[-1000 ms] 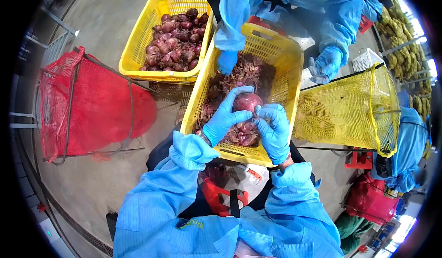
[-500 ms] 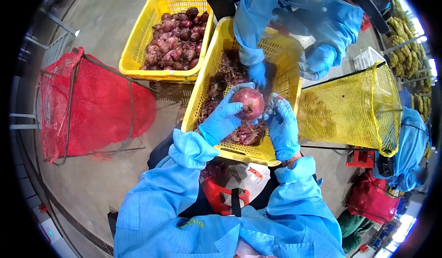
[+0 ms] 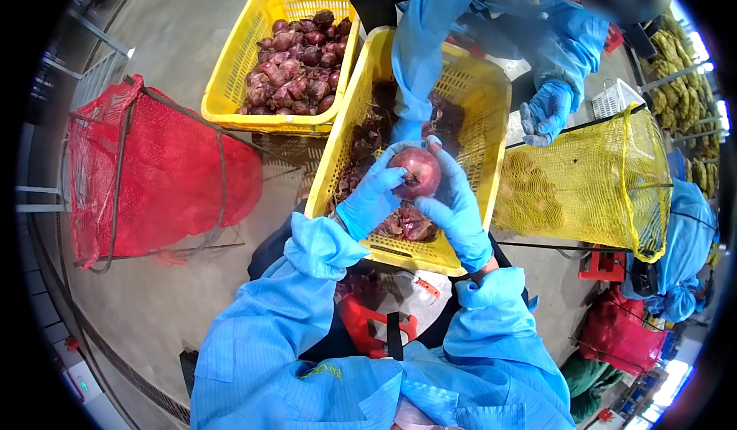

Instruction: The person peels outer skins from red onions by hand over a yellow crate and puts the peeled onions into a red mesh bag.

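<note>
The left hand [image 3: 368, 203], in a blue glove, grips a red onion [image 3: 422, 170] from its left side, the thumb laid over the face and the fingers curled along the far edge. The right hand [image 3: 465, 229], gloved alike, is cupped about the onion's other side, thumb well parted from the fingers; how firmly its fingertips touch the skin I cannot tell. The onion is held up over a yellow plastic crate [image 3: 414, 260], its rounded end facing the camera. Below it, loose purple onion skins [image 3: 355, 157] cover much of the crate's floor. Just beyond the onion, a co-worker's hand [image 3: 406, 130] reaches down into the same crate, partly hidden; that person's other hand [image 3: 550, 111] hangs outside the right wall, fingers half curled. Beside the crate, at upper left, a second yellow crate [image 3: 228, 69] holds a heap of red onions [image 3: 295, 69]. Farther out, a red mesh bag [image 3: 173, 188] lies to the left on a dark frame, and a yellow mesh bag [image 3: 591, 192] to the right, near a white basket [image 3: 616, 100].
</note>
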Action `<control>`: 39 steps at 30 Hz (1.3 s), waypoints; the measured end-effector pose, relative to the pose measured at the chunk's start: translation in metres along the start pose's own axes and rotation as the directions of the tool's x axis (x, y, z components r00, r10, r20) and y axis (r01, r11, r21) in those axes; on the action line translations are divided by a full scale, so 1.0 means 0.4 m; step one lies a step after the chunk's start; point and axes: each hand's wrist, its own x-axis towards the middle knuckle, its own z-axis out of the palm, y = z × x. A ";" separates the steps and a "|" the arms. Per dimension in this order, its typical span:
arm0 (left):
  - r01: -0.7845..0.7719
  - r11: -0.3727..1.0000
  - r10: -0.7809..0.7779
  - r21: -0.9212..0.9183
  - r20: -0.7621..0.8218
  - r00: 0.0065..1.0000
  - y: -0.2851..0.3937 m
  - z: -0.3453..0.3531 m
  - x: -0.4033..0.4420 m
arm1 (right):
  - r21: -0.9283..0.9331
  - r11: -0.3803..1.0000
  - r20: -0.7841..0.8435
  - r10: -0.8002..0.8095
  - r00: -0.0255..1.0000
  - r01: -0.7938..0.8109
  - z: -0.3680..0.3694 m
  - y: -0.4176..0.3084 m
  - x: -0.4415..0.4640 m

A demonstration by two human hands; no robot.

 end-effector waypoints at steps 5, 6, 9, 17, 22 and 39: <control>0.052 0.998 -0.055 0.044 0.068 0.996 0.008 0.023 -0.013 | 0.108 0.993 0.016 0.049 0.999 -0.051 0.005 0.012 -0.004; 0.052 0.997 -0.056 0.064 0.069 0.996 0.009 0.026 -0.015 | 0.150 0.986 0.011 0.072 0.997 -0.073 0.008 0.001 -0.004; 0.044 0.988 -0.051 0.151 0.042 0.998 0.007 0.027 -0.011 | 0.145 0.986 0.005 0.080 0.997 -0.080 0.007 0.003 -0.003; -0.071 0.905 0.110 0.419 -0.069 0.992 -0.003 0.038 -0.007 | 0.011 1.000 -0.067 -0.003 0.998 0.003 0.022 0.034 0.003; -0.101 0.924 0.145 0.370 -0.093 0.985 -0.008 0.026 -0.011 | -0.049 0.998 -0.076 -0.035 0.997 0.031 0.040 0.034 0.005; -0.044 0.994 0.022 -0.101 -0.208 0.978 -0.038 -0.054 -0.002 | -0.398 0.913 0.005 -0.101 0.995 0.094 0.036 0.013 0.006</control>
